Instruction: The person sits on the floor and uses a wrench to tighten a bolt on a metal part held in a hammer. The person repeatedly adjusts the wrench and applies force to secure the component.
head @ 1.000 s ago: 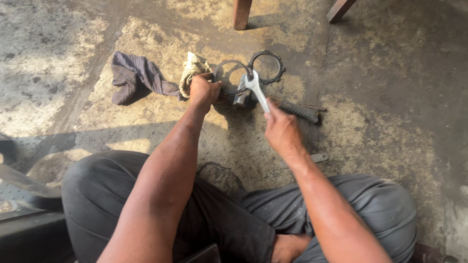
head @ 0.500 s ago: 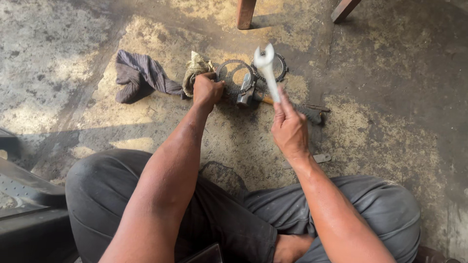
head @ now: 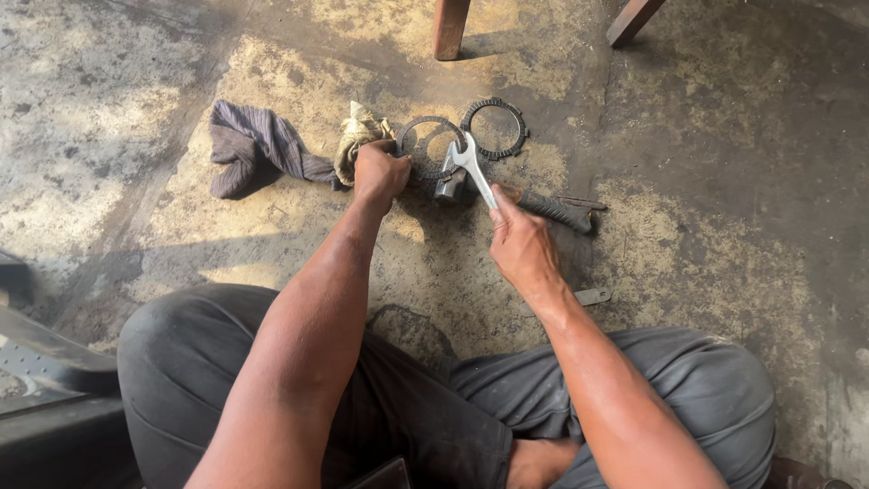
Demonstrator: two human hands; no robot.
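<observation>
I sit on a concrete floor. My right hand [head: 522, 249] grips a silver open-ended wrench [head: 472, 165], its head lowered onto a small metal part [head: 449, 186]. My left hand [head: 379, 172] is closed on the edge of a toothed metal ring [head: 425, 127] beside that part. A second toothed ring [head: 493, 129] lies flat just behind the wrench head. What exactly my left fingers pinch is partly hidden.
A dark cloth [head: 258, 154] and a pale rag [head: 358, 136] lie left of my left hand. A black-handled tool [head: 554, 211] rests right of the wrench, a small flat metal piece [head: 588, 296] nearer me. Two wooden furniture legs [head: 450, 27] stand behind.
My right hand lifted the wrench upright half a second ago, then brought its head back down onto the metal part. My left hand stayed put.
</observation>
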